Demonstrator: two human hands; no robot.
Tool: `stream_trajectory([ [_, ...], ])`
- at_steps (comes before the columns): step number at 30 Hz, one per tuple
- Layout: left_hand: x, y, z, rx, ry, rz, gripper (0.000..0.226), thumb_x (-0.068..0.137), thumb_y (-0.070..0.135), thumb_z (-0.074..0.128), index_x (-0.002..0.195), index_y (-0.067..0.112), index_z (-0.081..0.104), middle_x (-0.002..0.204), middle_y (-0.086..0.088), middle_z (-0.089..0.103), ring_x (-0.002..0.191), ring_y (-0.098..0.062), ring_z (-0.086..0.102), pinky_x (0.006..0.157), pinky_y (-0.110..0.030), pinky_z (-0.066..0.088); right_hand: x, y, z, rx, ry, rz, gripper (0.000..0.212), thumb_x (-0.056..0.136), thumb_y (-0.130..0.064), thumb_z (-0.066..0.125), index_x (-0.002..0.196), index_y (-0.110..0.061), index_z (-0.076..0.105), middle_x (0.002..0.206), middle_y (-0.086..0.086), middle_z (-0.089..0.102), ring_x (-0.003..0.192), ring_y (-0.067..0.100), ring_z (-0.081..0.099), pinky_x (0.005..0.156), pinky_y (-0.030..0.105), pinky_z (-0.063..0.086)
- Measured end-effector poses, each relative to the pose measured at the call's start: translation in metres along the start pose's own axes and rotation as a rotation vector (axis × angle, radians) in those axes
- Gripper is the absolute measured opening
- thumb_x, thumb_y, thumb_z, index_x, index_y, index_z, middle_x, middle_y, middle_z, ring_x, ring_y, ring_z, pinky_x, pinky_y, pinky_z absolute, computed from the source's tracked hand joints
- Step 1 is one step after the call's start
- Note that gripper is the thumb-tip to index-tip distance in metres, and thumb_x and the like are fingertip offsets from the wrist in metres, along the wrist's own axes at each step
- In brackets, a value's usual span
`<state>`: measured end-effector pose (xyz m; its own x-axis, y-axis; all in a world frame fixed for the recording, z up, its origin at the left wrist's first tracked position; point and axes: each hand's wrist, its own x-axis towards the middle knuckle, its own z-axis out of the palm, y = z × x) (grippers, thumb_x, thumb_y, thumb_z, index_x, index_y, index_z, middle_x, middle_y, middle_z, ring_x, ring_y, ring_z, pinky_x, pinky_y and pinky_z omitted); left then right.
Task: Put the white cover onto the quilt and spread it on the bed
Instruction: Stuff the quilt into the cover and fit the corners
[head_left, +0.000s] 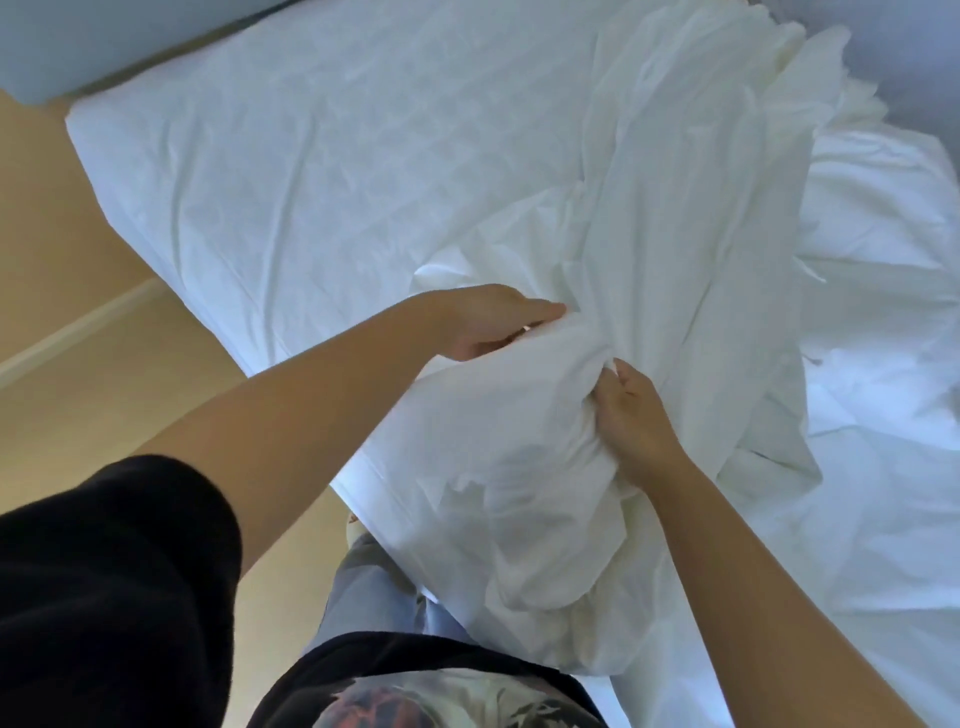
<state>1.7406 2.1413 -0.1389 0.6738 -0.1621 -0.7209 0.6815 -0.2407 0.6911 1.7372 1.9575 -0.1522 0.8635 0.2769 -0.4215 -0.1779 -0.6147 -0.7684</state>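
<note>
Head view, looking down: nearest the camera are a black short-sleeved shirt (119, 597) with a printed front and pale grey-blue trousers (363, 587) on the person standing at the bed's edge. Both bare forearms reach forward into a thin, crumpled white cover (467, 457), which is bunched up in front of the body and hangs down against the legs.

The right hand (631, 421) has its fingers curled into a gathered fold at the bundle's right side and grips it tightly. A little farther out, the left hand (483, 322) lies over the top of the bundle, with fingers stretched across the cloth and thumb beneath, holding a fold between them.

From the hands, the cover trails away across the mattress in long creases towards the far right. There it meets a rumpled white heap of bedding (883, 234); whether that is the quilt cannot be told. To the left lies the wrinkled white fitted sheet (337, 130) of the bed, then beige floor (78, 364) and a grey-blue wall (78, 41).
</note>
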Motion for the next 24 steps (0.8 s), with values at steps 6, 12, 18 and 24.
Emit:
stream_trajectory([
  [6, -0.033, -0.059, -0.013, 0.021, 0.004, 0.140, 0.020, 0.096, 0.038, 0.049, 0.111, 0.048, 0.058, 0.099, 0.030, 0.065, 0.095, 0.006, 0.061, 0.069, -0.007, 0.043, 0.023, 0.005, 0.013, -0.127, -0.122, -0.100, 0.021, 0.100, -0.024, 0.039, 0.108, -0.014, 0.056, 0.100, -0.004, 0.060, 0.096, 0.017, 0.056, 0.075, 0.019, 0.041],
  [12, -0.015, -0.054, 0.016, -0.255, 0.275, 0.161, 0.031, 0.090, 0.043, 0.058, 0.111, 0.021, 0.064, 0.103, 0.007, 0.069, 0.095, -0.010, 0.064, 0.084, -0.025, 0.050, 0.031, -0.014, 0.053, -0.412, -0.160, -0.263, 0.033, 0.094, -0.030, 0.051, 0.124, -0.018, 0.053, 0.119, -0.005, 0.059, 0.106, 0.014, 0.055, 0.087, 0.028, 0.041],
  [18, -0.007, -0.079, -0.001, -0.323, 0.411, 0.051, 0.033, 0.096, 0.034, 0.051, 0.073, 0.010, 0.055, 0.071, -0.007, 0.051, 0.069, -0.017, 0.046, 0.060, -0.026, 0.036, 0.059, -0.007, 0.020, -0.491, 0.149, -0.199, 0.030, 0.093, -0.035, 0.055, 0.078, -0.011, 0.046, 0.071, 0.004, 0.051, 0.074, 0.024, 0.049, 0.062, 0.029, 0.024],
  [24, -0.005, -0.072, -0.004, -0.658, 0.108, -0.129, 0.037, 0.081, 0.042, 0.064, 0.105, 0.014, 0.068, 0.103, -0.005, 0.072, 0.093, -0.020, 0.068, 0.080, -0.031, 0.053, 0.071, 0.020, 0.034, -0.765, 0.051, -0.013, 0.027, 0.094, -0.034, 0.050, 0.105, -0.010, 0.052, 0.105, 0.011, 0.055, 0.101, 0.030, 0.052, 0.078, 0.036, 0.037],
])
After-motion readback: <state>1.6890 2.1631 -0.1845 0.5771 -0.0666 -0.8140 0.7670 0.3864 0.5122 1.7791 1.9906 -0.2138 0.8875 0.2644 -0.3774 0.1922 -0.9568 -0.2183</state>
